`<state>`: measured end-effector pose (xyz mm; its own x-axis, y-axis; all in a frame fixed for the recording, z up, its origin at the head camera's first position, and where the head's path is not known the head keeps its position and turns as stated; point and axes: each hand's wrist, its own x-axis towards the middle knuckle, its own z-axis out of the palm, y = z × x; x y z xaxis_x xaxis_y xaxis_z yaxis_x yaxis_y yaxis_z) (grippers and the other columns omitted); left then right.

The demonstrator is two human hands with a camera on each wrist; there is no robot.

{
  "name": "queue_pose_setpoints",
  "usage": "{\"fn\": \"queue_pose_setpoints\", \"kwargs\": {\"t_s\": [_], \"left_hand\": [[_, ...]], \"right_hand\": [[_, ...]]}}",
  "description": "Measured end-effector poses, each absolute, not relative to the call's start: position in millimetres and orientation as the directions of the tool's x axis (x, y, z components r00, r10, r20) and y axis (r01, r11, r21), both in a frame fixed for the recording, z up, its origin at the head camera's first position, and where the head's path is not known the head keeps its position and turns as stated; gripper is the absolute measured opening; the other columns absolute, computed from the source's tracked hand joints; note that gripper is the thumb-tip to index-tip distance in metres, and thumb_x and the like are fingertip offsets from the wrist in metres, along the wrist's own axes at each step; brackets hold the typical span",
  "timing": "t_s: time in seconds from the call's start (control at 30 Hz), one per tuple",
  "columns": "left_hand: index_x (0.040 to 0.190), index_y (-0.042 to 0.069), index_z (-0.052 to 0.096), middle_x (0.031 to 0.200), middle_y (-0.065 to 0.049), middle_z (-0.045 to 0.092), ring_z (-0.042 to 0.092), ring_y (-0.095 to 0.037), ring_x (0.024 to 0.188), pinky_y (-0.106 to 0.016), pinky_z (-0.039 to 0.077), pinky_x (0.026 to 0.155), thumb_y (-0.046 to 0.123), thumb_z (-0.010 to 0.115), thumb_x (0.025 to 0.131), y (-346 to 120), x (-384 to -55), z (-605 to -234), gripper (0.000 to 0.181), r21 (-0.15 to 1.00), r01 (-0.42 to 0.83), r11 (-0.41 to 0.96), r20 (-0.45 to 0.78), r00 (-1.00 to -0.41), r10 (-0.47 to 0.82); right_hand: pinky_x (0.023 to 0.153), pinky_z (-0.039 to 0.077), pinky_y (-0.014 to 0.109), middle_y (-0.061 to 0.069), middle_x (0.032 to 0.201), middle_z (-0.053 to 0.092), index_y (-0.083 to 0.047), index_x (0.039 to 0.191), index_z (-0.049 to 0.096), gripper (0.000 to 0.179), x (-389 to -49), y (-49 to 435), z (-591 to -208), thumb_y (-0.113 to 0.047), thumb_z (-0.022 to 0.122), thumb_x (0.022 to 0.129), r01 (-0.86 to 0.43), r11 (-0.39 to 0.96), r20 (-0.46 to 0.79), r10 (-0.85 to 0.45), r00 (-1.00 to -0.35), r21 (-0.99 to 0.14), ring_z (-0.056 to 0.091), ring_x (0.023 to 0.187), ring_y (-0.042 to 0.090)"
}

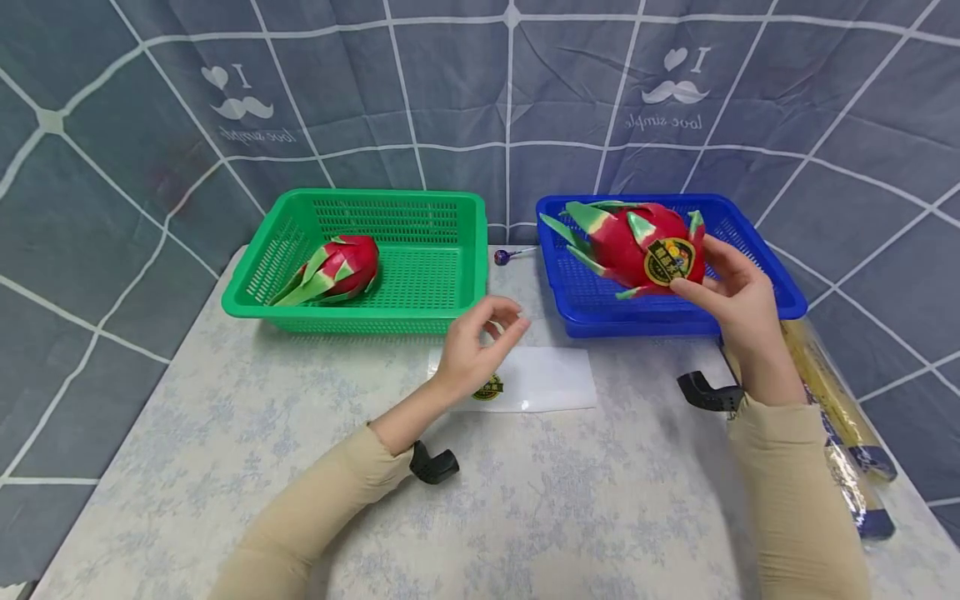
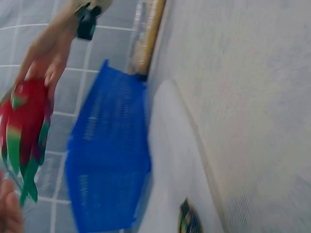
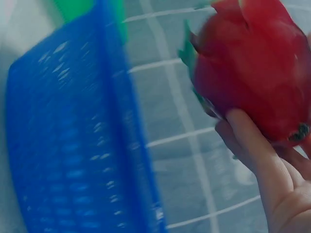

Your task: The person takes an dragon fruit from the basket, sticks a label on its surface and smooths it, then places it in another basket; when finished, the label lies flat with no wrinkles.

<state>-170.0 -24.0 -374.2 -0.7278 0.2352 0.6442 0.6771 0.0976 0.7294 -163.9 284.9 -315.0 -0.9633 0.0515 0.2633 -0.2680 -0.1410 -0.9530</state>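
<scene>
My right hand [image 1: 742, 312] grips a red dragon fruit [image 1: 637, 237] with green scales, held above the blue basket [image 1: 607, 327]. A round black-and-gold sticker [image 1: 670, 260] is on its side, near my thumb. In the right wrist view the fingers [image 3: 252, 141] wrap under the fruit's rounded end. My left hand [image 1: 476, 346] hovers over a white sheet [image 1: 547, 379], its fingers loosely bent with nothing between them. A similar sticker [image 1: 489, 387] lies on that sheet, partly behind the left hand. The left wrist view shows only some left fingers [image 2: 9, 208] at its edge.
A green basket [image 1: 420, 323] at the back left holds another dragon fruit [image 1: 341, 268]. Between the baskets lies a lollipop [image 1: 502, 257]. Long clear packages with golden contents [image 1: 832, 392] lie at the right edge, partly behind the right arm. A grey tiled-pattern curtain [image 1: 450, 92] hangs behind.
</scene>
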Motion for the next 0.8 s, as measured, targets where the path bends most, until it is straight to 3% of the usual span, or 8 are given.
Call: {"fn": "queue_pose_setpoints", "kwargs": {"t_s": [0.1,0.2,0.33,0.47,0.7,0.8], "left_hand": [[0.108,0.003,0.060,0.091,-0.007,0.065,0.060,-0.015,0.078,-0.025,0.049,0.065,0.013,0.063,0.090,-4,-180,-382,0.020,0.814,0.562,0.144,0.488,-0.798,0.355],[0.117,0.005,0.057,0.097,-0.006,0.065,0.060,-0.013,0.080,-0.023,0.049,0.066,0.020,0.061,0.093,14,-190,-392,0.029,0.869,0.461,0.180,0.366,-0.844,0.393],[0.117,0.005,0.059,0.096,-0.007,0.065,0.062,-0.014,0.078,-0.023,0.049,0.063,0.024,0.062,0.092,30,-200,-400,0.032,0.892,0.401,0.206,0.322,-0.887,0.332],[0.109,0.005,0.066,0.094,-0.007,0.066,0.063,-0.015,0.075,-0.022,0.049,0.064,0.021,0.068,0.088,37,-205,-404,0.027,0.904,0.383,0.188,0.333,-0.909,0.250],[0.105,0.005,0.068,0.093,-0.010,0.068,0.064,-0.020,0.074,-0.023,0.050,0.065,0.019,0.071,0.085,40,-206,-408,0.025,0.921,0.369,0.122,0.342,-0.920,0.193],[0.105,0.005,0.069,0.093,-0.009,0.068,0.064,-0.019,0.074,-0.023,0.050,0.063,0.019,0.071,0.085,40,-206,-409,0.024,0.925,0.362,0.120,0.337,-0.923,0.187]], "right_hand": [[0.078,0.049,0.015,0.009,0.135,0.046,-0.008,0.137,0.047,0.061,-185,283,-322,0.002,0.069,0.082,-0.210,-0.033,0.207,0.096,-0.974,-0.977,0.063,0.093,0.009],[0.079,0.048,0.013,0.011,0.140,0.043,-0.009,0.141,0.043,0.066,-203,282,-331,-0.010,0.073,0.082,-0.150,0.129,0.167,0.136,-0.976,-0.980,0.059,0.097,0.010],[0.081,0.048,0.015,0.010,0.144,0.040,-0.014,0.144,0.039,0.073,-219,286,-342,-0.029,0.073,0.082,-0.036,0.372,0.099,0.151,-0.984,-0.928,0.057,0.106,0.020],[0.079,0.049,0.017,0.013,0.144,0.039,-0.012,0.145,0.036,0.078,-227,290,-351,-0.038,0.072,0.081,0.019,0.526,0.039,0.099,-0.994,-0.850,0.055,0.106,0.030],[0.087,0.048,0.050,0.023,0.139,0.036,-0.004,0.142,0.032,0.082,-235,289,-354,-0.039,0.073,0.081,0.006,0.692,-0.017,-0.008,-1.000,-0.722,0.051,0.104,0.040],[0.089,0.045,0.053,0.027,0.134,0.036,0.000,0.138,0.030,0.080,-236,287,-354,-0.034,0.075,0.081,-0.008,0.723,-0.036,-0.045,-0.998,-0.690,0.049,0.104,0.041]]}}
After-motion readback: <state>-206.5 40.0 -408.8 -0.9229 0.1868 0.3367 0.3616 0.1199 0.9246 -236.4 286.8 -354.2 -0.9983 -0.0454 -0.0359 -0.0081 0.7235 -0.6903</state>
